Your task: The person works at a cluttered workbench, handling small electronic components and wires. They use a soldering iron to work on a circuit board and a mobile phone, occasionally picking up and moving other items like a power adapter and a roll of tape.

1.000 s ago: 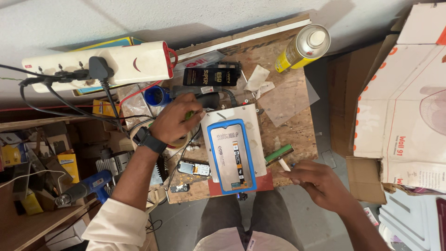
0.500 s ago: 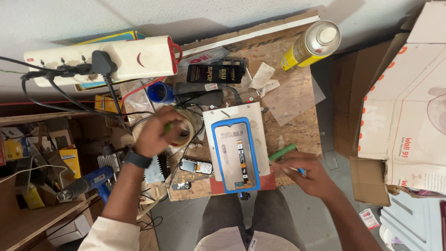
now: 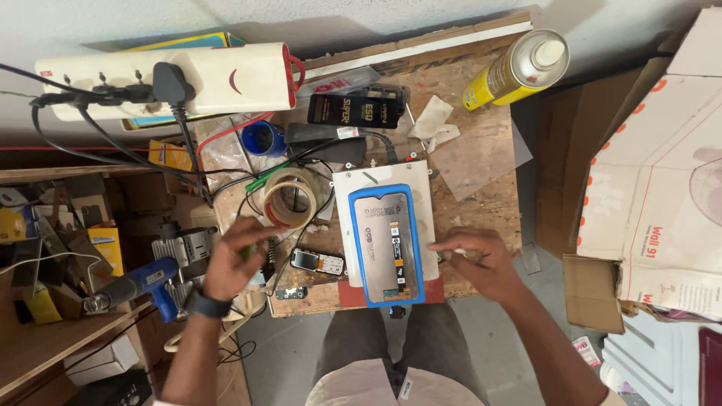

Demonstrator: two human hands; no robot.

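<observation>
You're pulling your left hand (image 3: pixel 235 259) back from the tape rolls (image 3: pixel 289 199), pinching a green tool (image 3: pixel 245 252), while your right hand (image 3: pixel 481 263), fingers closed, is now touching the blue-framed phone screen (image 3: pixel 391 244).

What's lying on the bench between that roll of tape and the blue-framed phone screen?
In the head view, only a strip of worn wooden bench with thin black wires separates the tape roll from the blue-framed screen on its white plate.

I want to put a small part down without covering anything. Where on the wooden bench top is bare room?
The freest patch is the bare wood right of the blue-framed phone screen, below the yellow spray can and above the right hand. The left side is crowded: tape rolls, cables, and a small circuit board by the left hand.
</observation>
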